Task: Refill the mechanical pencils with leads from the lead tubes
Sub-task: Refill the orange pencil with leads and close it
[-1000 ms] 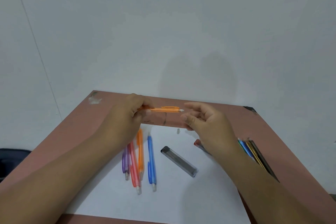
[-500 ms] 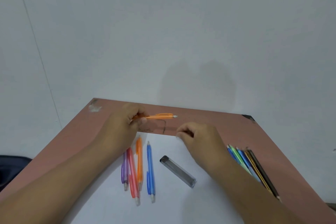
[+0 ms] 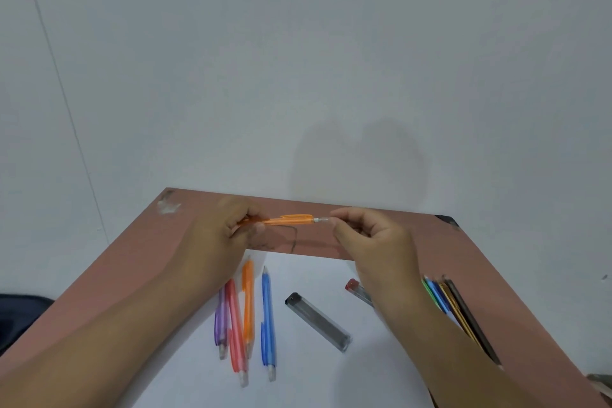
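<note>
My left hand (image 3: 220,235) grips an orange mechanical pencil (image 3: 291,219) held level above the far side of the table. My right hand (image 3: 374,238) pinches a small clear cap (image 3: 326,219) at the pencil's right end. Below on the white sheet (image 3: 314,374) lie a purple pencil (image 3: 220,321), a pink pencil (image 3: 235,328), a second orange pencil (image 3: 247,305) and a blue pencil (image 3: 267,321). A dark clear lead tube (image 3: 318,321) lies slantwise at the middle. A red-capped lead tube (image 3: 357,290) shows partly under my right wrist.
The brown table (image 3: 496,275) ends at a white wall behind. Several coloured pencils (image 3: 457,308) lie in a row on the right, partly hidden by my right forearm. A dark object (image 3: 20,315) sits off the table's left edge.
My right hand dropped to the sheet, picked up the small cap, then rose back to the right end of the orange pencil. My left hand kept holding the pencil.
</note>
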Action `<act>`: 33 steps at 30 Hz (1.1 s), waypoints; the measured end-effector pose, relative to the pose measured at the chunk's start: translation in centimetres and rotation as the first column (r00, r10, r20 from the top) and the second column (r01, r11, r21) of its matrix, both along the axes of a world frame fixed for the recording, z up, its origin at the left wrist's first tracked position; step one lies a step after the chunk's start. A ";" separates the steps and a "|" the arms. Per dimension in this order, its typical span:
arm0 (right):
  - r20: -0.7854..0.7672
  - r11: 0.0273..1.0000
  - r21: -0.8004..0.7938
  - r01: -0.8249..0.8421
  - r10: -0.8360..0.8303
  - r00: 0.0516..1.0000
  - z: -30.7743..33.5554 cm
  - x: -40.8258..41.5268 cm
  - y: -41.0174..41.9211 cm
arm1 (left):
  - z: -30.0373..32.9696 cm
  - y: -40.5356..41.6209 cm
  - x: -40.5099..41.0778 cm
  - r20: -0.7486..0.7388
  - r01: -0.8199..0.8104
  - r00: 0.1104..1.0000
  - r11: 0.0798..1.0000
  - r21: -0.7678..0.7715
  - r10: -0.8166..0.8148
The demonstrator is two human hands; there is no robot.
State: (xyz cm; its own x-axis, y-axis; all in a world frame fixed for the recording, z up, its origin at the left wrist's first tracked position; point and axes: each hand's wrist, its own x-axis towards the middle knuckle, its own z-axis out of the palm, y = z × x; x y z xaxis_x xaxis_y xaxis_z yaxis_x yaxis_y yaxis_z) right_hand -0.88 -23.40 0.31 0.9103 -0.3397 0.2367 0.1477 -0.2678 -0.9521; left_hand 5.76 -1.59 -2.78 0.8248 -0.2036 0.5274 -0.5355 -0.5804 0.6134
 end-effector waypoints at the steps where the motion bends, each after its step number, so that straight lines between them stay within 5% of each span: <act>1: -0.001 1.000 0.000 -0.003 0.003 1.000 0.0 0.0 0.0 | 0.0 0.0 0.0 0.005 0.000 1.000 1.000 -0.003 0.000; 27: -0.145 0.995 0.076 -0.064 0.074 0.987 -0.5 0.4 -0.2 | 0.2 -0.1 -0.9 0.067 0.024 0.997 0.997 0.078 -0.029; 33: -0.103 0.897 0.411 -0.165 0.226 0.969 -0.6 0.4 0.3 | 0.5 -1.3 -2.0 0.001 0.061 0.998 0.998 0.010 -0.061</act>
State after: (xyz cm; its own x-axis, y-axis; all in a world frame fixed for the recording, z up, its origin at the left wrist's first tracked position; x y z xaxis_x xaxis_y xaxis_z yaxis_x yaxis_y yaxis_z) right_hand -0.49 -23.09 -0.25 0.9817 -0.1894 -0.0191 0.0109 0.1560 -0.9877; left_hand 3.77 -2.89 -2.29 0.8099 -0.2588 0.5264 -0.5711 -0.5527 0.6069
